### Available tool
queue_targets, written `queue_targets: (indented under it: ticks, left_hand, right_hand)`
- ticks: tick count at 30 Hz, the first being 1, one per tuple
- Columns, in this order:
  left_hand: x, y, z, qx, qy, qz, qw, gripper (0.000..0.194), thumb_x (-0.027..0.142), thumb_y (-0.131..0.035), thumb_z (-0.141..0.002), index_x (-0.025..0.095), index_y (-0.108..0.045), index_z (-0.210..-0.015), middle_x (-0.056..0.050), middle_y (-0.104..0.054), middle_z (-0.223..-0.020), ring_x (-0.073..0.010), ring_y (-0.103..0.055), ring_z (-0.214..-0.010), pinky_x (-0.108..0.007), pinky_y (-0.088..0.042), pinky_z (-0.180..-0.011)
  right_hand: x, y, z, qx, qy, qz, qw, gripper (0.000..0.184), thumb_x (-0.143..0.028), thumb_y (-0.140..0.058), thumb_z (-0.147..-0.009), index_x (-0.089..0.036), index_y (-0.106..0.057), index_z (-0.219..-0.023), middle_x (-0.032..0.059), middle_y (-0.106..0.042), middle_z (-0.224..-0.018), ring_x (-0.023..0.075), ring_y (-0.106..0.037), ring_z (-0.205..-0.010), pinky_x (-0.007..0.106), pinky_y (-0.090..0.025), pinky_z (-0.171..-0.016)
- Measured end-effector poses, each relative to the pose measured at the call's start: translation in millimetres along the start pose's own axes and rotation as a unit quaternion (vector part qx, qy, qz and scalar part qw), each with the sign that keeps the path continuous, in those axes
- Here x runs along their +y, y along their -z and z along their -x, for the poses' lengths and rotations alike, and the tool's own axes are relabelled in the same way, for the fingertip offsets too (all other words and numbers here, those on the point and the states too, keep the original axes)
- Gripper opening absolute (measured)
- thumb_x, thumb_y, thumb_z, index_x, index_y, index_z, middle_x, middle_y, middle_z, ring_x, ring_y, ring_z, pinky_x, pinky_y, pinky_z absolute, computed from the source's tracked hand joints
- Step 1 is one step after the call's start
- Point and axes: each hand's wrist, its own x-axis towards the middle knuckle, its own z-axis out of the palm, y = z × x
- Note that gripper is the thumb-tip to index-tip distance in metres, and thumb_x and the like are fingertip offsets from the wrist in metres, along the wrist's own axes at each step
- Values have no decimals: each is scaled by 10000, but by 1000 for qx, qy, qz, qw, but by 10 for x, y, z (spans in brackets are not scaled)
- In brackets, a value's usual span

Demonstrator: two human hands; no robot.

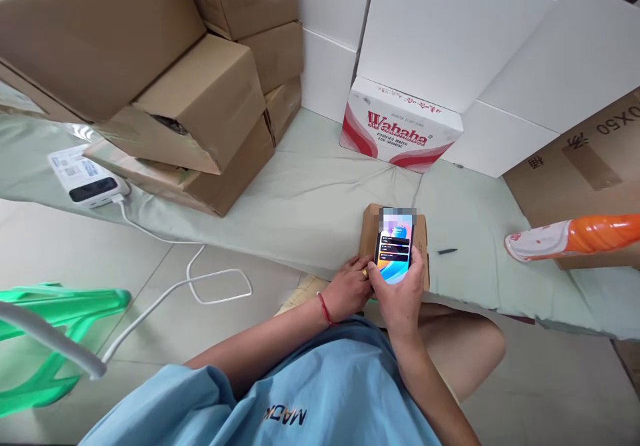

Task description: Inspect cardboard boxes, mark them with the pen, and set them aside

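Observation:
A smartphone (394, 249) with a lit screen is in my right hand (403, 296), which grips its lower end between thumb and fingers. Several dark notification panels show on the screen, and its top part is blurred out. Beneath the phone, a small brown cardboard box (369, 233) lies on the covered bench. My left hand (350, 288), with a red cord at the wrist and a ring, is beside the phone at the box's near left corner. Its fingers are curled together, and whatever they may hold is hidden. The two hands meet near the phone's lower left corner.
Brown cartons (215, 93) are stacked at the left, near a white device (95, 186) with a cable (165, 238). A Wahaha water carton (400, 129) stands at the back. Rightward are a black pen (447, 251) and an orange-and-white bottle (570, 236). A green stool (65, 339) stands lower left.

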Motion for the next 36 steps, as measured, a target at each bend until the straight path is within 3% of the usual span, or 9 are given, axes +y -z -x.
queue_targets:
  ticks: [6,11,15,19,24,29,32,36]
  left_hand:
    - [-2,-6,19,13,-1,7,1000,311,176,-644,-1042,163,-803,-1308,-154,-831,-1254,-384,-599,-1513,-612,-564,-1206]
    - [-14,-5,10,15,-6,14,1000,339,188,-640,-1051,222,-798,-1349,-124,-832,-1272,-347,-555,-1564,-576,-552,-1240]
    - [7,50,-14,23,-10,19,1000,393,215,-600,-1091,240,-735,-1460,-127,-756,-1469,-313,-517,-1606,-538,-548,-1261]
    - [39,125,-40,29,-12,18,999,431,211,-562,-1115,208,-663,-1534,-145,-651,-1618,-305,-520,-1608,-529,-538,-1274]
    - [56,160,-50,33,-16,18,999,462,171,-558,-1108,214,-624,-1563,-132,-630,-1645,-298,-530,-1605,-517,-545,-1265]
    - [49,126,-58,43,-14,25,999,436,157,-532,-1114,214,-646,-1530,-125,-658,-1616,-294,-541,-1597,-515,-565,-1244]
    - [47,134,-68,45,-12,33,998,449,143,-539,-1101,223,-644,-1530,-124,-668,-1604,-294,-537,-1599,-519,-563,-1246]
    - [75,256,-48,45,-18,63,997,491,144,-583,-1073,210,-612,-1558,-145,-638,-1630,-294,-499,-1625,-507,-544,-1273]
  right_hand:
    - [5,17,-2,-17,2,0,1000,1012,-677,-776,-755,-123,-480,-1547,254,-650,-1403,442,-632,-1324,575,-525,-1075]
    - [58,23,14,1,23,-14,1000,966,-638,-794,-760,-158,-480,-1537,226,-655,-1415,412,-640,-1319,563,-546,-1066]
    - [117,53,37,28,40,-26,998,958,-613,-818,-754,-151,-494,-1528,237,-644,-1437,410,-624,-1361,584,-522,-1132]
    - [248,214,-3,53,13,-34,998,1003,-662,-819,-744,-138,-505,-1540,244,-649,-1444,404,-668,-1301,581,-542,-1114]
    - [736,791,-336,154,-72,43,985,1141,-735,-824,-651,-131,-492,-1560,234,-693,-1389,407,-716,-1182,594,-537,-1115]
    - [1486,1460,-751,131,-162,200,957,972,-703,-823,-622,-138,-609,-1384,282,-693,-1379,477,-669,-1279,624,-497,-1168]
    - [1798,1638,-853,69,-213,254,941,1022,-726,-793,-627,-91,-602,-1405,327,-699,-1359,497,-689,-1257,623,-537,-1122]
    - [1974,1618,-892,13,-241,280,929,1136,-761,-756,-646,-32,-562,-1495,370,-672,-1420,513,-683,-1302,622,-543,-1127]
